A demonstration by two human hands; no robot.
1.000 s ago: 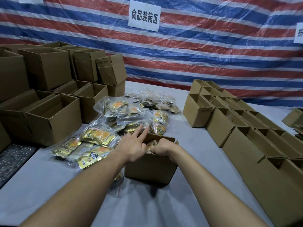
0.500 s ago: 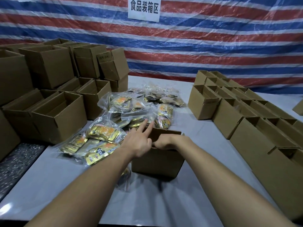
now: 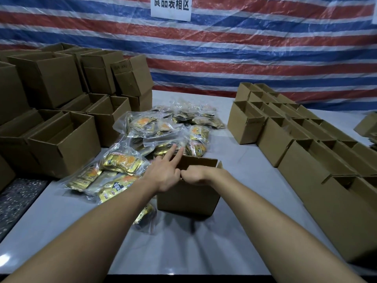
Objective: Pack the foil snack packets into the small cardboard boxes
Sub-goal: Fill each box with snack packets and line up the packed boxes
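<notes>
A small open cardboard box [image 3: 187, 198] stands on the grey table in front of me. My left hand [image 3: 164, 174] is at its near-left rim, index and middle fingers straight over the opening, the other fingers curled on the rim. My right hand [image 3: 194, 177] reaches over the near rim with its fingers curled down inside the box. What those fingers hold is hidden. Clear bags of gold foil snack packets [image 3: 122, 163] lie heaped left of and behind the box. One more packet [image 3: 143, 216] lies under my left forearm.
Larger open cartons [image 3: 67, 144] are stacked along the left. Rows of small open boxes [image 3: 302, 158] fill the right side of the table. A striped tarp with a white sign [image 3: 171, 7] hangs behind. A speckled floor [image 3: 14, 199] shows past the table's left edge.
Both hands have stayed at the box. The packet that showed inside the box between my hands is now out of sight. My view has tilted down a little.
</notes>
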